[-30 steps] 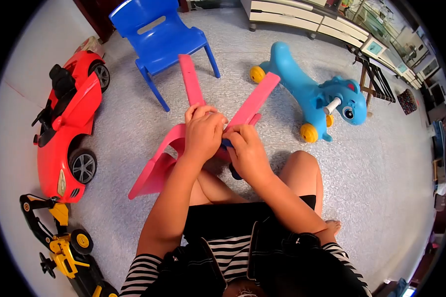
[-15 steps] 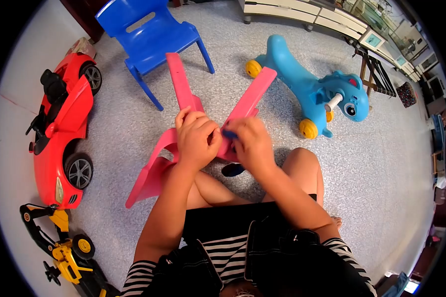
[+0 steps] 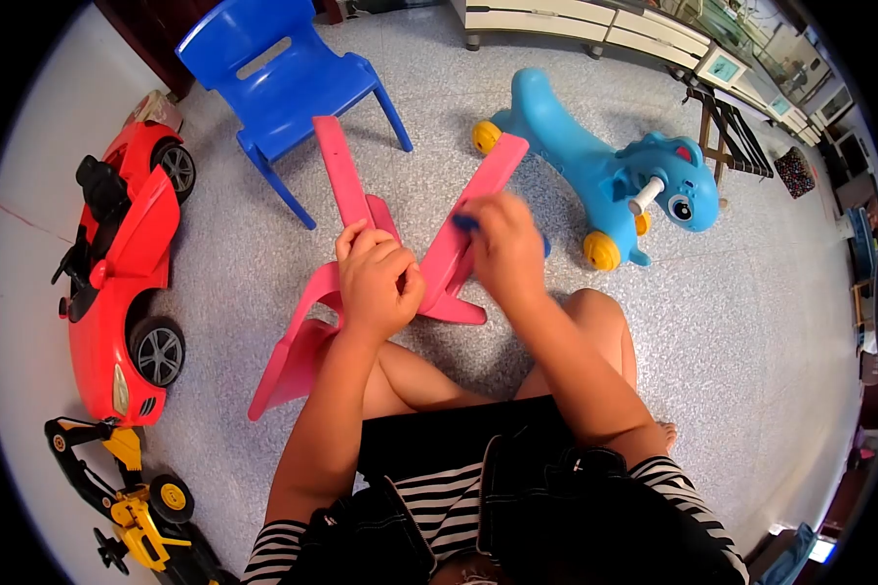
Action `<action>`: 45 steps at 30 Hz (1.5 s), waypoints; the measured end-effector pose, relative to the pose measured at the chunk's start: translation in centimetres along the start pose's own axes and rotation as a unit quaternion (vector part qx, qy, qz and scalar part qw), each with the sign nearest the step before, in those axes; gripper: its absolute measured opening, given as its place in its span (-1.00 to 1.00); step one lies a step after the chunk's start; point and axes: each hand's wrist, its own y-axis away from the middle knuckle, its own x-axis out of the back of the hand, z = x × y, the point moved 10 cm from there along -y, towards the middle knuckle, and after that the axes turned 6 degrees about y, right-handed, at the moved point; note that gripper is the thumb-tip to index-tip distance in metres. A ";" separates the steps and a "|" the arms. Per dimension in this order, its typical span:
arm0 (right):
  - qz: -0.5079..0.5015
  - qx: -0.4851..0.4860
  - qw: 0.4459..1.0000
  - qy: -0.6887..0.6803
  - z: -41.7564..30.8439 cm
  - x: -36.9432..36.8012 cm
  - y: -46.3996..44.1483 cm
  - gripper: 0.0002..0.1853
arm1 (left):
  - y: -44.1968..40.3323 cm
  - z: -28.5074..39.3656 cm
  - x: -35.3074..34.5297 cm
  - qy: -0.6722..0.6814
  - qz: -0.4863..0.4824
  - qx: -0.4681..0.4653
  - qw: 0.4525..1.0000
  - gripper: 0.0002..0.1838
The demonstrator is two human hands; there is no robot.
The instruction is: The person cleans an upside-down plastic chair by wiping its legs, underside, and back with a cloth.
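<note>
A pink plastic chair [image 3: 298, 366] lies tipped over in front of me, two of its legs pointing away. My left hand [image 3: 379, 283] is closed round the pink frame near the base of the left leg. Against the right pink leg [image 3: 490, 180], my right hand [image 3: 507, 249] is curled round a dark blue object [image 3: 466, 222]. Only its ends show, one at the fingertips and one beyond the back of the hand, so its full shape is hidden.
A blue chair [image 3: 298, 93] stands ahead on the left. A blue ride-on toy [image 3: 595, 171] is ahead on the right. Along the left wall are a red toy car [image 3: 117, 292] and a yellow-black toy digger [image 3: 137, 522]. A white cabinet [image 3: 556, 21] stands at the back.
My right hand has moved up and away along the right pink leg with the blue object. My left hand stays on the pink chair. The view has shifted slightly.
</note>
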 end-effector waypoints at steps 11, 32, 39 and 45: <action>-0.003 -0.076 0.996 0.056 6.3 -0.6 -2.4 -0.77 | -0.4 0.5 -0.3 -0.011 -0.009 -0.009 1.000 -0.89; 0.032 -0.068 0.991 0.109 7.3 -1.7 -5.5 -0.76 | -0.1 0.1 -0.1 -0.007 -0.002 -0.003 1.000 -0.87; -0.071 0.009 0.991 -0.110 -2.5 -0.4 2.4 -0.55 | -0.1 0.2 -0.1 -0.003 -0.002 -0.007 1.000 -0.86; -0.021 -0.054 0.998 0.005 2.9 0.1 0.3 -0.64 | -0.3 0.5 -0.2 -0.005 0.001 -0.010 1.000 -0.86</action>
